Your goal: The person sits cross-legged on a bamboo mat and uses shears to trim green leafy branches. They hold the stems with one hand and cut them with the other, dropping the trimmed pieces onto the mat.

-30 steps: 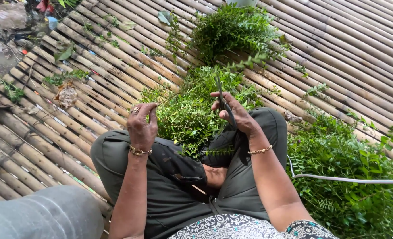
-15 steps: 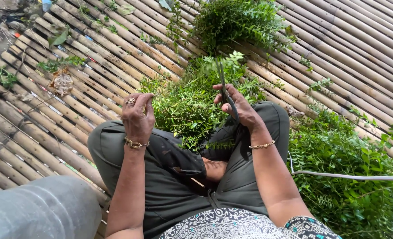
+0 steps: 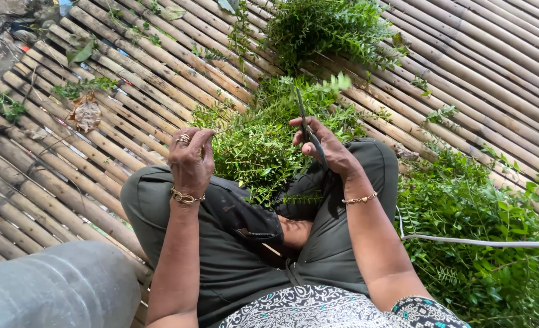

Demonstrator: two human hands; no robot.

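Pinching a thin leafy sprig (image 3: 263, 118) at its bare end, the left hand (image 3: 190, 161) holds it taut across the frame's centre, while the right hand (image 3: 324, 152) grips dark scissors (image 3: 306, 130), blades pointing up at the stem. Cutting cleanly likely means keeping the stem stretched and fingertips away from the blades. Trimmed greenery (image 3: 263, 152) lies below; an uncut heap (image 3: 482, 243) fills the lower right on the bamboo floor (image 3: 464, 54).

Bright even daylight from above, soft faint shadows between the pale bamboo-pole floor (image 3: 464, 73), motion blur on the leafy green sprig tip (image 3: 341, 81) at far centre, smooth grey rounded object (image 3: 57, 291) at near left out of focus, mild wide-angle bending at the edges
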